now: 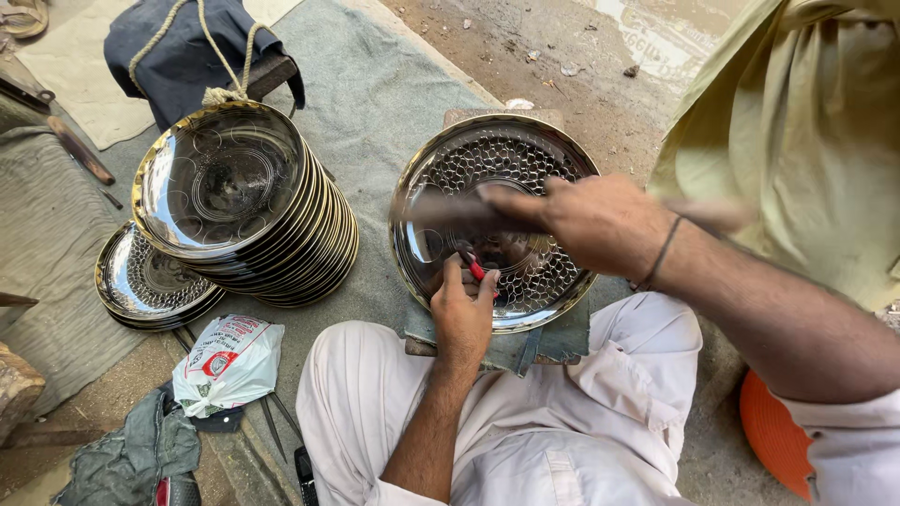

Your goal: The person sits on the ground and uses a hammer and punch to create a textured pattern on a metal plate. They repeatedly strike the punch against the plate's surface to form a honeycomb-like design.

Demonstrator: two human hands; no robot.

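A round shiny metal plate (441, 178) with a hammered honeycomb pattern lies on a cloth-covered block in front of my knees. My left hand (462, 314) rests on the plate's near part and pinches a small red-handled punch (477, 271) upright against the metal. My right hand (591, 220) hovers over the plate's middle, fist closed around a hammer (450, 208) whose head and handle are smeared by motion blur. The hammer head is above and left of the punch.
A leaning stack of several shiny plates (246, 201) stands to the left, with a smaller stack of patterned plates (150, 279) beside it. A white plastic bag (228, 363), loose metal tools (277, 426) and a grey rag (131, 459) lie near my left knee. A dark cloth bundle (192, 52) sits behind.
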